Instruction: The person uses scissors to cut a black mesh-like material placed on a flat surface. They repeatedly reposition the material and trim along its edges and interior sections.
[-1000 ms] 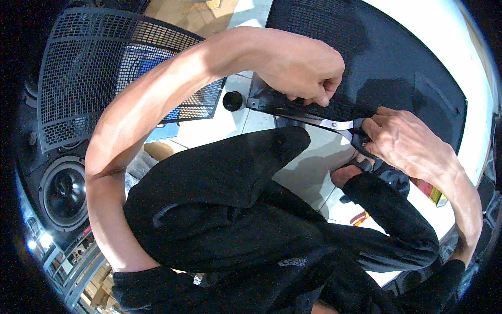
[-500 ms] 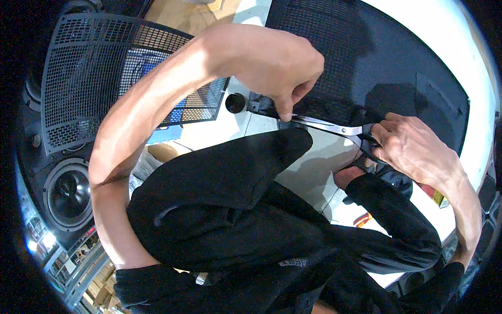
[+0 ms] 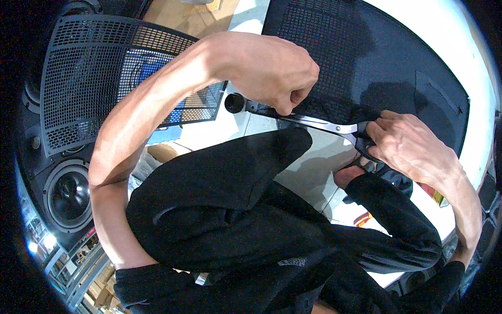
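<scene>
- Evidently, the fingers of the left hand (image 3: pixel 274 70) are curled closed, thumb tip pointing down; what they may pinch is hidden.
- Directly beneath them, touching or almost so, lies the blade end of the scissors (image 3: pixel 321 124).
- The right hand (image 3: pixel 410 138) is wrapped around the dark handles, fingers clenched on them.
- So the scissors lie leftward from the right fingers, their long axis running across the view toward the left fingertips, rising slightly at the tips; the left hand is nearer the points, the right nearer the pivot.
- That axis follows the near edge of a black panel (image 3: pixel 392 63), which spreads away beyond both hands.
- Just left of the panel's corner stands a small black round container (image 3: pixel 235 103).
- Farther left are a perforated grille (image 3: pixel 78 78) and a round speaker (image 3: pixel 69 194).
- Below the scissors, a black-trousered knee (image 3: pixel 282 144) and tiled floor (image 3: pixel 308 175); nearer the body, a red-and-yellow tool (image 3: pixel 362 219).
</scene>
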`<state>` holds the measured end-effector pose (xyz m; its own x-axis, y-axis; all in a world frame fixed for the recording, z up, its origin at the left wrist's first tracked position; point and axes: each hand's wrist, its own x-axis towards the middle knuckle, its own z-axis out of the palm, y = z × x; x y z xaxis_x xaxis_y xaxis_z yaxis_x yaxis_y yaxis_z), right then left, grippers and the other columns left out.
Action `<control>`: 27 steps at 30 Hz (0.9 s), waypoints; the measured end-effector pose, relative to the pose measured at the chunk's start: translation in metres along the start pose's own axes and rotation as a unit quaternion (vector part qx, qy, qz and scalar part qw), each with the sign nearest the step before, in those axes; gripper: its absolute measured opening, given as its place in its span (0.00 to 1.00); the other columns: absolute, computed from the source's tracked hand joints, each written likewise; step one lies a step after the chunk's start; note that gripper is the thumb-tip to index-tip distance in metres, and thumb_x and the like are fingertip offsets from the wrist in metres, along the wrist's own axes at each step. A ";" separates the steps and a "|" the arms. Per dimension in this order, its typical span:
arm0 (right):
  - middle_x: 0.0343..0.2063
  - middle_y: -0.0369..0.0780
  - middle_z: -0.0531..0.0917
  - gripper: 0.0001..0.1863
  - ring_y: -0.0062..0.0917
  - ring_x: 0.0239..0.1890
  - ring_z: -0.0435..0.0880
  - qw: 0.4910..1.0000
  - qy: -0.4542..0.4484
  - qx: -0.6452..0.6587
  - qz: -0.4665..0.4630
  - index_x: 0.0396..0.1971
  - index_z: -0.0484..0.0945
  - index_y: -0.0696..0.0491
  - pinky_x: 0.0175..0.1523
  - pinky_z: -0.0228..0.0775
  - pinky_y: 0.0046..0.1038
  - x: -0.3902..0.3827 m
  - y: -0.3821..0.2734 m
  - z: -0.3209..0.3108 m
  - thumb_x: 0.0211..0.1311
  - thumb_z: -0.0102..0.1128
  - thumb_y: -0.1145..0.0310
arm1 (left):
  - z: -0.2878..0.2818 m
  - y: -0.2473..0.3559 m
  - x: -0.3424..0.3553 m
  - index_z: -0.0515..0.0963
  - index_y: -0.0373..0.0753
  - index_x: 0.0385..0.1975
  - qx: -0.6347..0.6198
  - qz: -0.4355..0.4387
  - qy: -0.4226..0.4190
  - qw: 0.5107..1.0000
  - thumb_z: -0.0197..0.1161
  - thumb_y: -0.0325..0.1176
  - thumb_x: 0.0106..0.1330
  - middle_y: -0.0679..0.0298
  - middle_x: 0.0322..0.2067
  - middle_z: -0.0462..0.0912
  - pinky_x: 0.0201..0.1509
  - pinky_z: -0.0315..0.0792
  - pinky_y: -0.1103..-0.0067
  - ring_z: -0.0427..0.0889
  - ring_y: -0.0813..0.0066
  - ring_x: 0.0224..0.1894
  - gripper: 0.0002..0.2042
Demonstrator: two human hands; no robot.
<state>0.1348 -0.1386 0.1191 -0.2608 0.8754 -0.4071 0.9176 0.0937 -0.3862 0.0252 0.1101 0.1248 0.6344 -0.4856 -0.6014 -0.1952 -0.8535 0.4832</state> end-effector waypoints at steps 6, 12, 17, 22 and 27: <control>0.29 0.49 0.84 0.10 0.41 0.40 0.85 1.000 0.001 0.002 0.018 0.30 0.78 0.62 0.46 0.78 0.38 0.003 -0.004 -0.002 0.57 0.60 0.68 | 0.003 -0.005 0.002 0.85 0.32 0.30 0.000 0.007 0.003 1.000 0.62 0.34 0.53 0.50 0.24 0.84 0.36 0.76 0.64 0.84 0.53 0.29 0.12; 0.26 0.49 0.83 0.10 0.42 0.39 0.85 1.000 0.009 -0.008 0.023 0.30 0.78 0.62 0.45 0.78 0.38 0.003 0.000 0.000 0.57 0.61 0.68 | 0.001 0.000 0.001 0.85 0.32 0.29 -0.005 -0.014 0.008 1.000 0.62 0.34 0.53 0.51 0.24 0.85 0.37 0.77 0.65 0.85 0.55 0.29 0.11; 0.27 0.49 0.84 0.10 0.42 0.38 0.85 1.000 0.013 0.001 0.021 0.32 0.77 0.63 0.45 0.78 0.38 -0.001 0.003 0.002 0.58 0.60 0.69 | 0.001 -0.002 0.000 0.85 0.32 0.29 -0.023 -0.007 0.022 0.999 0.62 0.34 0.54 0.52 0.24 0.84 0.37 0.77 0.65 0.85 0.55 0.29 0.11; 0.29 0.50 0.84 0.10 0.42 0.39 0.85 0.999 0.033 -0.005 0.033 0.33 0.77 0.63 0.46 0.78 0.38 0.002 -0.009 -0.004 0.57 0.59 0.71 | 0.000 -0.005 -0.002 0.84 0.32 0.28 0.002 -0.011 -0.003 1.000 0.61 0.34 0.55 0.51 0.24 0.84 0.38 0.77 0.64 0.84 0.54 0.30 0.11; 0.28 0.49 0.83 0.09 0.41 0.38 0.83 0.999 0.022 -0.013 0.022 0.31 0.77 0.63 0.45 0.78 0.38 0.010 -0.006 -0.003 0.57 0.60 0.70 | -0.001 -0.006 -0.002 0.84 0.31 0.28 0.003 0.000 -0.008 1.000 0.60 0.34 0.55 0.49 0.23 0.83 0.37 0.76 0.64 0.83 0.53 0.29 0.12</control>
<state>0.1273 -0.1292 0.1201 -0.2073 0.8985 -0.3868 0.9353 0.0662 -0.3475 0.0261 0.1161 0.1235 0.6222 -0.4889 -0.6114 -0.2005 -0.8545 0.4792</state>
